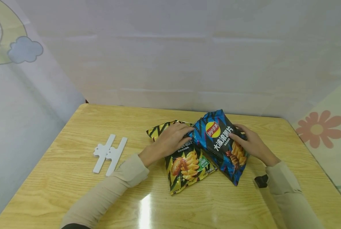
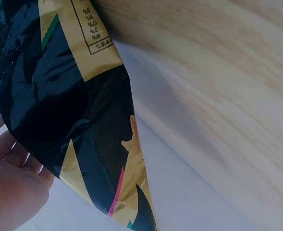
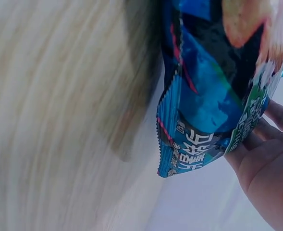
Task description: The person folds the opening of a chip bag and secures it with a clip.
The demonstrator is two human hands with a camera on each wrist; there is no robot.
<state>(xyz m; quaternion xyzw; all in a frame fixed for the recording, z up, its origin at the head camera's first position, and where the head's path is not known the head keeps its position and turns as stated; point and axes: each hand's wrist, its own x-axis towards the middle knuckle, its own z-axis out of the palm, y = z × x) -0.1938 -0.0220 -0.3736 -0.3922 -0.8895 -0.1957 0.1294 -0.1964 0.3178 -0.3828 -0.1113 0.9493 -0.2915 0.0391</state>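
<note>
A blue-and-black bag of potato chips (image 1: 217,140) lies tilted, its left part overlapping a yellow-and-black bag of potato chips (image 1: 184,168) on the table. My right hand (image 1: 252,143) grips the blue bag's right edge, thumb on the front and fingers behind; the right wrist view shows its crimped end (image 3: 167,130). Above the yellow bag's upper part, my left hand (image 1: 168,140) pinches the blue bag's left corner between thumb and fingers. In the left wrist view the yellow bag (image 2: 50,96) covers most of the left fingers (image 2: 16,154).
Two white flat clips (image 1: 103,154) lie side by side left of the bags on the wooden table (image 1: 58,178). A pale cloth (image 1: 170,63) hangs behind the table's far edge. Beside the right sleeve is a small black object (image 1: 261,181).
</note>
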